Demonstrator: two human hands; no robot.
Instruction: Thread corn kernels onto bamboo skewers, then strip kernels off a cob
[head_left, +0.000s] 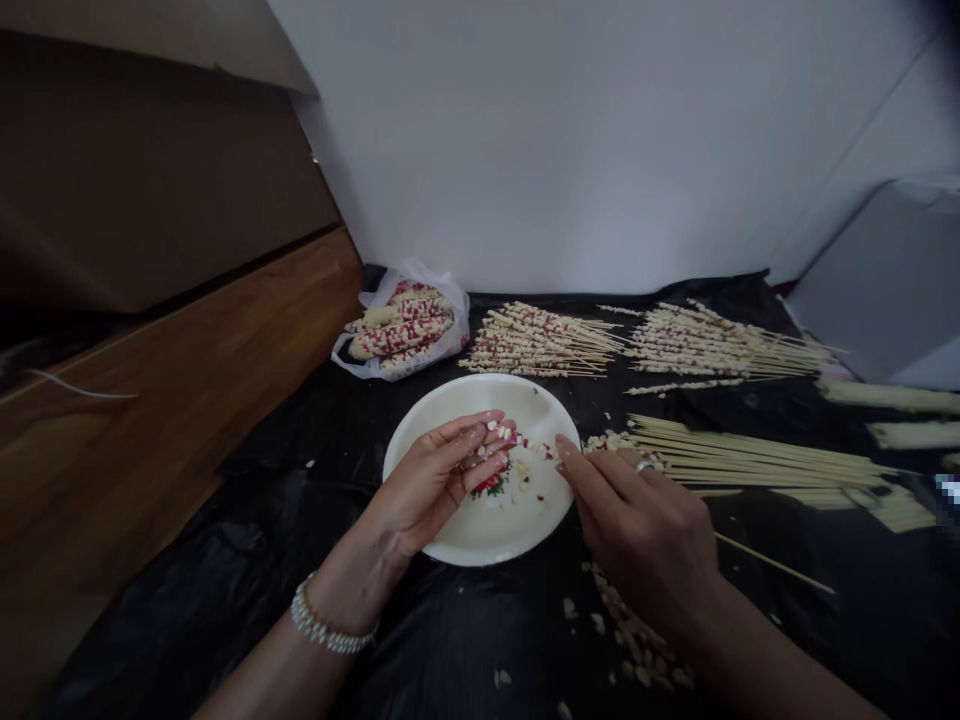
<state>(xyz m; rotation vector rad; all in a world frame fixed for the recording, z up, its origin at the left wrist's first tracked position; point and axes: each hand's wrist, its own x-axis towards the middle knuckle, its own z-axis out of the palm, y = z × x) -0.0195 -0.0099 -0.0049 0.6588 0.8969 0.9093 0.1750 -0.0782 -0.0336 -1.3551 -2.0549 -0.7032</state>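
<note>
- 1 bowl (538, 530), 1 bag (457, 318) of cobs (409, 338), 2 skewer piles (532, 340), 1 bunch of bare sticks (750, 456)
- 1 skewer (529, 446), kernel-strung, above the bowl, between left hand (435, 485) and right hand (649, 515)
- Right fingers pinched on its right end
- Left fingers curled, partly spread, at its other end; whether they grip it, I cannot tell

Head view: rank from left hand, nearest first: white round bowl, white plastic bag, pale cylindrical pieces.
1. White round bowl, directly beneath the left hand.
2. White plastic bag, ahead, slightly left.
3. Pale cylindrical pieces, far right.
</note>
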